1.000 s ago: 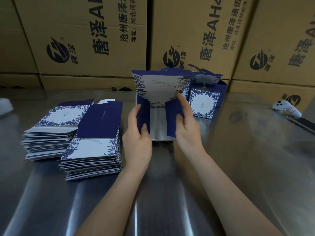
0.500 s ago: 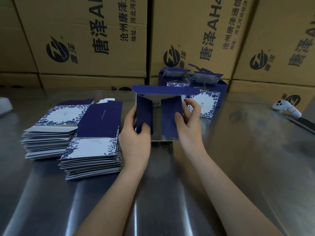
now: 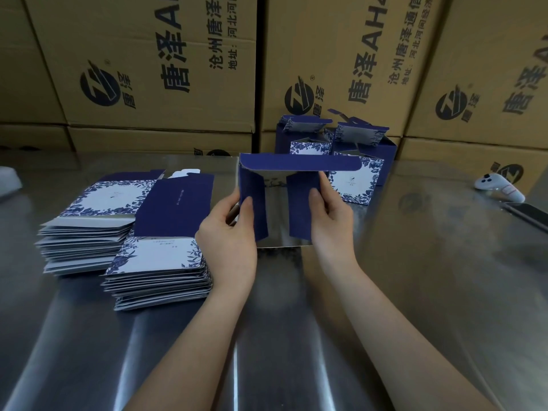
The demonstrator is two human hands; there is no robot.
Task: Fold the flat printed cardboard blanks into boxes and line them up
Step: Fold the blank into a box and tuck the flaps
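I hold a half-folded blue box blank (image 3: 299, 166) with a silver inside, above the middle of the steel table (image 3: 415, 292). My left hand (image 3: 229, 238) grips its left side, thumb on the folded-in left flap. My right hand (image 3: 330, 215) grips the right side, thumb on the right flap. The top flap is bent down towards me. Two stacks of flat printed blanks lie at the left: a far stack (image 3: 89, 223) and a near stack (image 3: 160, 268). Behind the blank stand folded boxes with open lids (image 3: 358, 182).
Large brown cartons (image 3: 166, 69) form a wall along the table's back edge. A white controller (image 3: 499, 189) and a dark phone (image 3: 530, 213) lie at the right edge. A white object (image 3: 7, 182) shows at the far left.
The tall printed top panel has been folded down towards me into a low blue flap. Both hands have shifted from pressing the side flaps inward to gripping the blank's sides.
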